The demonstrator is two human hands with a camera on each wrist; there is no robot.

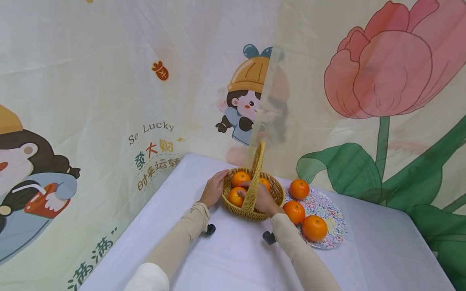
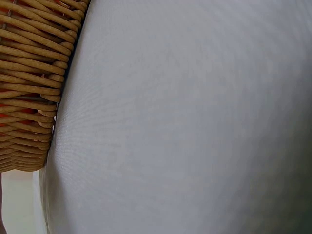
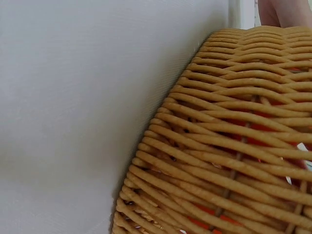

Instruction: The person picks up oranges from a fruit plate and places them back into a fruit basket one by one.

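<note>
A wicker basket [image 1: 233, 211] with a tall arched handle stands on the white-covered table. Inside it are several oranges, including a back-left orange [image 1: 240, 178], a front-left orange [image 1: 234, 197] and one behind the handle. My left hand [image 1: 214, 188] rests against the basket's left side, fingers laid along the rim. My right hand [image 1: 263, 198] reaches into the basket under the handle; its thumb and a finger pinch the front-left orange, while the handle hides part of the hand. Both wrist views show mainly the basket's woven side [image 2: 29, 87] and the tablecloth.
Right of the basket lies a round, multicoloured patterned plate [image 1: 335, 220]. It bears a back orange [image 1: 299, 189], a middle orange [image 1: 294, 212] and a front orange [image 1: 314, 228]. Printed cloth [image 1: 204, 101] hangs behind the white tabletop [image 1: 233, 258].
</note>
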